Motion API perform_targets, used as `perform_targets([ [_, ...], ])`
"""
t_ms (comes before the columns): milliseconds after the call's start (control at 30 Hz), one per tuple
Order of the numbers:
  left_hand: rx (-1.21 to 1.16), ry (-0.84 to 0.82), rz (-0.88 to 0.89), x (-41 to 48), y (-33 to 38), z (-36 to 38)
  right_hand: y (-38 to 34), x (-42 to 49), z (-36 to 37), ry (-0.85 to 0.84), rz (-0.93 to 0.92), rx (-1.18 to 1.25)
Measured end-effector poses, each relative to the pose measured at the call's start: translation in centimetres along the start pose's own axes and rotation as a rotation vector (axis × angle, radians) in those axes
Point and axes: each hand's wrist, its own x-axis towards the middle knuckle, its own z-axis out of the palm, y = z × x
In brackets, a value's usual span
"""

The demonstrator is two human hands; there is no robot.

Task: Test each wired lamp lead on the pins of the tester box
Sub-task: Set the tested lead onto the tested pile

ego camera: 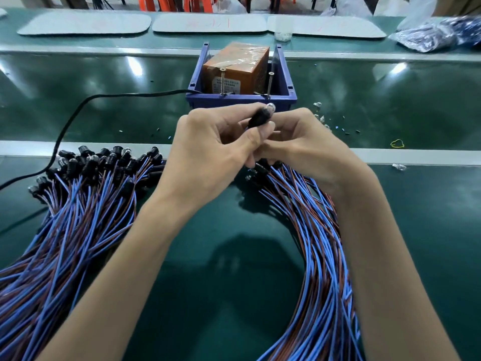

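At the lower left of the frame we see a big pile of lamp leads lying on the green surface. Their wires are blue and brown. Their black lamp ends point to the top of the frame. A black cable runs over the surface from the left edge up to the blue bin in the upper middle.

In the middle of the frame we see the left hand. Its thumb and fingers pinch one lamp lead by its black end. The little clear lamp at the tip pokes out above the fingers, just in front of the blue bin.

Inside the bin stands the orange tester box, wrapped in clear tape. A left pin and a right pin stand up at the front of the bin. The lamp tip is near the right pin, but we cannot tell if they touch.

The right hand is pressed against the left hand. Its fingers curl in behind it, and we cannot tell what they hold. Under it a second bundle of leads bends down to the lower right.

Farther right a yellow rubber band lies on the surface. In the upper right corner sits a plastic bag with dark blue things inside.
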Motion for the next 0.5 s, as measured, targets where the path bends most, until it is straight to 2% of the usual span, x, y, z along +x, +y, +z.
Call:
perform_targets([
  [200, -0.058, -0.013, -0.046, -0.1, 0.5, 0.0, 0.2, 0.3, 0.5, 0.039, 0.013, 0.02],
  [300, -0.385, 0.044, -0.136, -0.4, 1.3, 1.1, 0.0, 0.5, 0.9, 0.21, -0.03, 0.09],
  [400, -0.817, 0.146, -0.489, -1.0, 1.8, 3.2, -0.4, 0.9, 0.9, 0.39, -0.034, 0.177],
  [467, -0.977, 0.145, -0.732, -1.3, 1.6, 4.2, -0.7, 1.0, 0.8, 0.457, -0.026, 0.224],
  [500, -1.02, 0.144, -0.797, -1.3, 1.5, 4.4, -0.9, 1.0, 0.7, 0.479, -0.023, 0.257],
])
